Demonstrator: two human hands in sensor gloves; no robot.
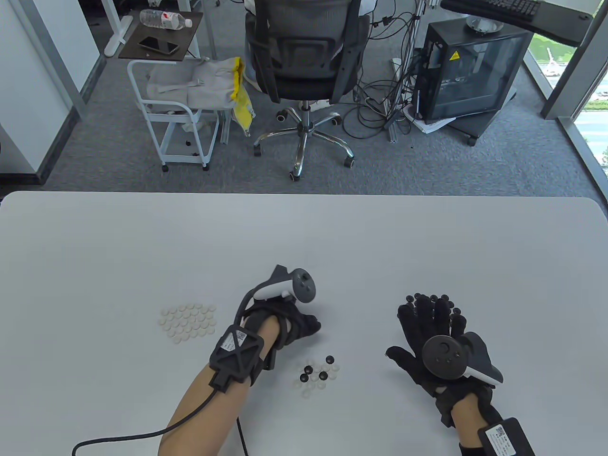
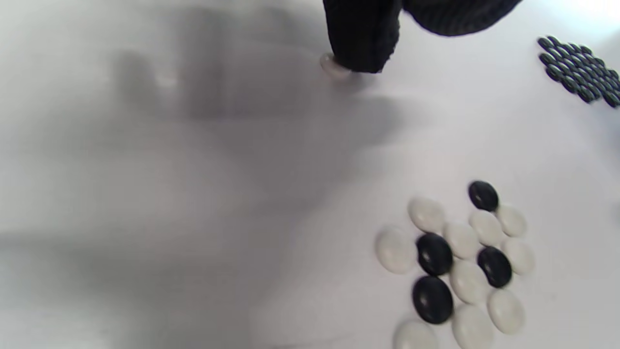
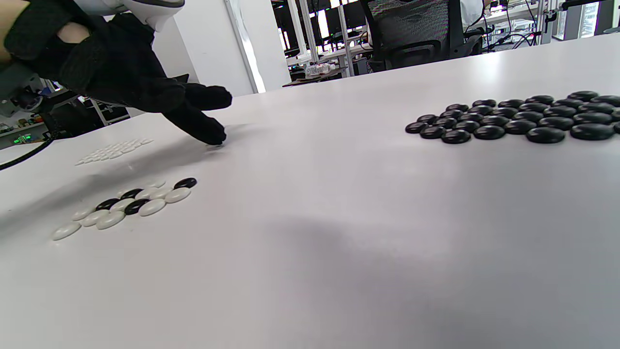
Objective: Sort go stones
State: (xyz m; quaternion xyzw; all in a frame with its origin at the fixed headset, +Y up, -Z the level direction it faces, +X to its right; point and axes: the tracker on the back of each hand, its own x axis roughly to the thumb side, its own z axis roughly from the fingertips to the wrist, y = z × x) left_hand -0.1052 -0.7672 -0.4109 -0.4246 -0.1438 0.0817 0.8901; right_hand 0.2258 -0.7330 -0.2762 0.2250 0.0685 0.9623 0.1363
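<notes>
The left hand (image 1: 289,327) has a fingertip (image 2: 361,53) pressed down on one white stone (image 2: 332,65), apparently sliding it across the counter (image 1: 304,237) rather than lifting it; whether it pinches, I cannot tell. The mixed heap (image 1: 317,373) lies just right of that wrist. The white pile (image 1: 187,322) sits to the left and the black pile (image 3: 518,118) to the right, probably so each hand serves its own colour. The right hand (image 1: 434,332) rests flat and spread, its fingertips at the black pile. Bare counter lies between the groups; the edges are well off.
</notes>
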